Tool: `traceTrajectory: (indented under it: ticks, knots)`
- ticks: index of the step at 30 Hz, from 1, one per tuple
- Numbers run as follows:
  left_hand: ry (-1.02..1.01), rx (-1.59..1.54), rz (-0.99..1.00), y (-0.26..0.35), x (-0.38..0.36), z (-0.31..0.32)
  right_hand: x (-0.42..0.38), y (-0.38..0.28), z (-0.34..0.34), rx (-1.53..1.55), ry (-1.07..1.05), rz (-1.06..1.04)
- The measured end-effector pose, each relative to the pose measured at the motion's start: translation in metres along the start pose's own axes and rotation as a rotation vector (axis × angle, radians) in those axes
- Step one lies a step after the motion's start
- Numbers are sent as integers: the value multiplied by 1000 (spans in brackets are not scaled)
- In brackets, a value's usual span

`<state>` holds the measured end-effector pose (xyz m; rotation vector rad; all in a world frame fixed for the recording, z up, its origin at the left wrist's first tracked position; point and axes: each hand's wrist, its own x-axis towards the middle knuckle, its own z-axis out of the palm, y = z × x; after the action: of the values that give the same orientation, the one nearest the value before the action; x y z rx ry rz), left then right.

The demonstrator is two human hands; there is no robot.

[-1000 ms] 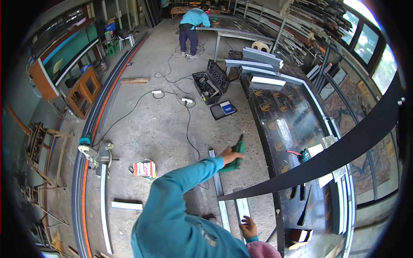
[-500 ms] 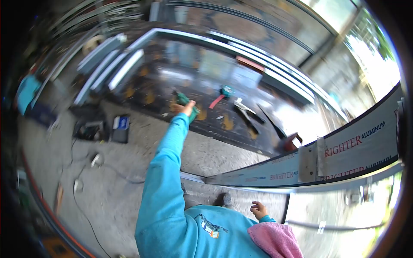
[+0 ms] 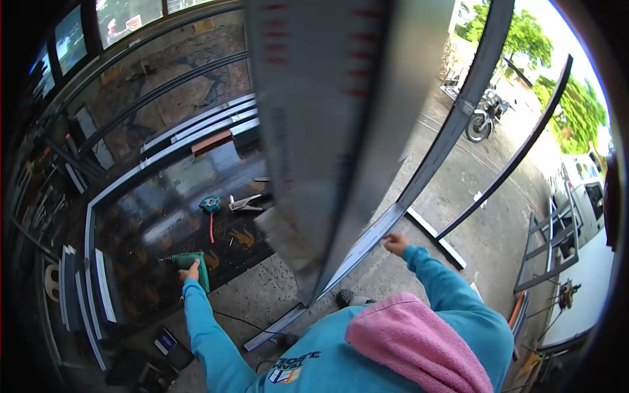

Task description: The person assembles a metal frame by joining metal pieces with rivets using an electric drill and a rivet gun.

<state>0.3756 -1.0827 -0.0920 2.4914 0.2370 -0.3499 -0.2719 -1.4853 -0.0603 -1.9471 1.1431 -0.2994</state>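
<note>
My left hand is wrapped round a green power drill at the near edge of the dark table. The drill's bit points left over the tabletop. My right hand is held out low on the right, beside the edge of a long aluminum frame bar. Its fingers are partly stretched out with nothing visible in them; whether they touch the bar is hard to tell. A teal tape measure with a red strip and a pair of locking pliers lie farther back on the table.
A tall, film-covered aluminum profile stands close before me, hiding the table's right part. Light bars lie at the table's left. Below are a dark case and a black cable. Outside stand a motorcycle and a metal frame.
My view has swung to the right, and the tall profile now crosses the middle. My left hand is still at the drill. My right hand has reached outward to the frame bar.
</note>
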Motion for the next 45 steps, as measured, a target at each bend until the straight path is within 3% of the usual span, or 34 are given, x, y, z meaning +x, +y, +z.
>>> traceTrajectory:
  ticks: [1, 5, 10, 12, 13, 14, 15, 17, 18, 20, 21, 23, 25, 27, 28, 30, 31, 33, 34, 35, 37, 38, 41, 42, 45]
  knots:
    - [8, 2, 41, -12, 8, 8, 30, -33, -10, 50, 40, -12]
    - [25, -167, 107, -51, -47, 15, 175, -106, -35, -74, 215, -440]
    - [34, -319, 6, -146, -193, 70, 304, -180, -23, -308, 86, -541]
    - [26, -272, -80, -189, -268, 112, 371, -168, 4, -706, -121, -428]
    - [-9, -229, -147, -217, -307, 138, 428, -131, 30, -915, -294, -517]
    - [82, -231, -233, -179, -391, 118, 411, -145, 26, -804, -346, -489]
    - [22, -236, -336, -186, -434, 126, 389, -166, 19, -692, -395, -456]
    - [-32, -160, -396, -220, -510, 148, 458, -116, 56, -554, -344, -411]
    - [17, -191, -452, -225, -542, 149, 452, -126, 51, -561, -525, -496]
    - [-116, -173, -580, -230, -595, 150, 494, -93, 69, -1041, -398, -789]
    - [-108, -187, -591, -236, -609, 153, 481, -105, 65, -1047, -401, -808]
    - [-203, -33, -675, -240, -627, 156, 458, -121, 57, -587, -392, -426]
    - [-190, -73, -723, -232, -634, 163, 457, -118, 55, -539, -414, -379]
    - [-203, -34, -636, -219, -621, 166, 458, -121, 55, -959, -344, -634]
    - [-198, -23, -560, -213, -613, 170, 462, -124, 57, -959, -347, -637]
    - [-277, -62, -419, -172, -597, 156, 509, -104, 72, -1577, -632, -785]
    - [-220, -121, -360, -164, -589, 165, 496, -111, 63, -1575, -633, -787]
    - [-169, -173, -301, -146, -577, 177, 461, -128, 40, -889, -697, -82]
    - [-215, -176, -244, -134, -570, 179, 469, -136, 44, -1072, -878, -183]
    - [-264, -179, -187, -121, -567, 180, 463, -141, 42, -1071, -879, -174]
    - [-318, -139, -108, -84, -567, 169, 448, -142, 26, -978, -664, -255]
    - [-374, -98, -20, -64, -567, 160, 501, -119, 42, -1151, -898, -549]
    - [-555, -151, 93, -10, -561, 153, 424, -186, -22, -1307, -481, -587]
    - [-568, -226, 180, 4, -558, 157, 434, -192, -31, -1345, -405, -619]
    - [-591, -335, 277, 84, -549, 146, 421, -227, -52, -1139, -421, -729]
